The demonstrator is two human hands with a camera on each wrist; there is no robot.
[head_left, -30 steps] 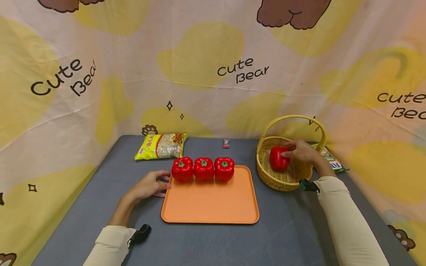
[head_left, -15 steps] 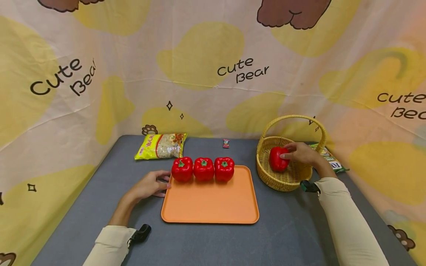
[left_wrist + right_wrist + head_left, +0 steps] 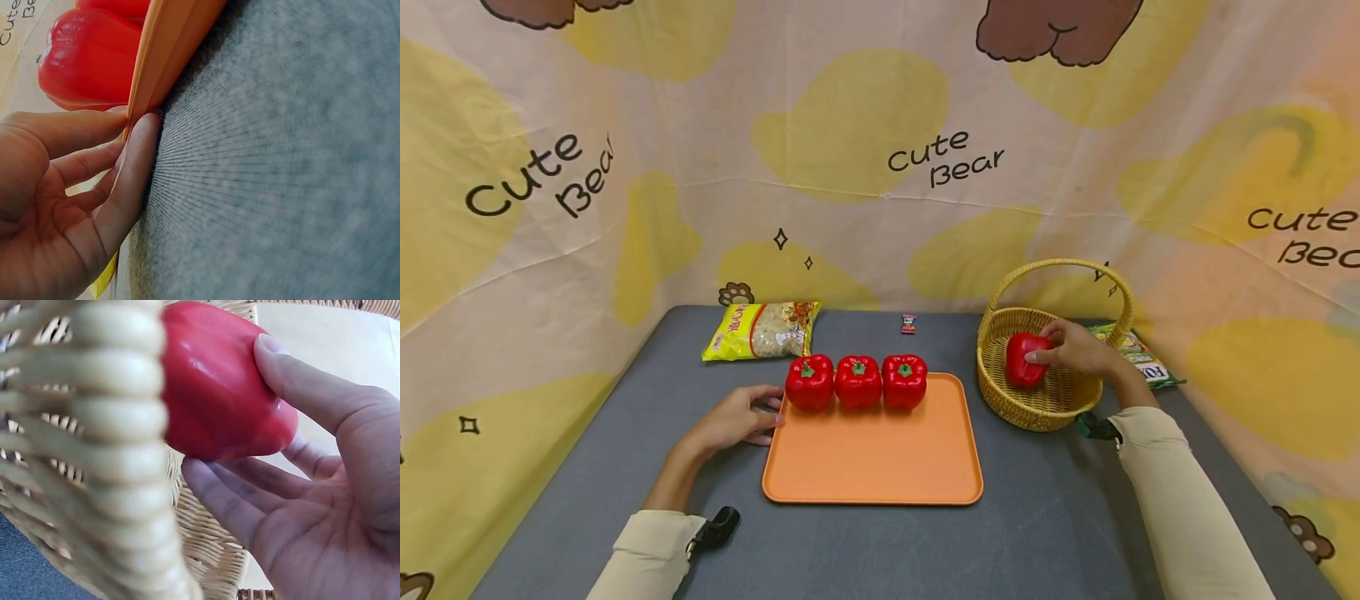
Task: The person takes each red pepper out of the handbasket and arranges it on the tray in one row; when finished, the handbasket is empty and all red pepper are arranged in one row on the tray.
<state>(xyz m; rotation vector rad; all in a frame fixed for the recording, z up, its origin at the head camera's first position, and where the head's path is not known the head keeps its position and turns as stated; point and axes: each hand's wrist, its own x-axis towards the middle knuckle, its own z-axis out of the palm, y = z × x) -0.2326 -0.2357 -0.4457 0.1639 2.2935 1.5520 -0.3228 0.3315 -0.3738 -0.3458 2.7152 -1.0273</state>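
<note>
My right hand reaches into a round wicker basket and grips a red bell pepper lying on its side. In the right wrist view the thumb presses one side of the pepper and the fingertips touch its underside; the basket's rim hides part of it. On the left, my left hand pinches the left rim of an orange tray, with thumb and finger on either side of the edge in the left wrist view. Three more red bell peppers stand stems up in a row along the tray's far side.
A yellow bag of food lies behind the tray at the left. A small wrapped candy is near the back wall. Behind the basket's right side lies a green packet. The basket's tall handle arches over it.
The right hand has shifted slightly, and the pepper in the basket has turned a little with it. The left hand, tray and row of peppers have stayed in place.
</note>
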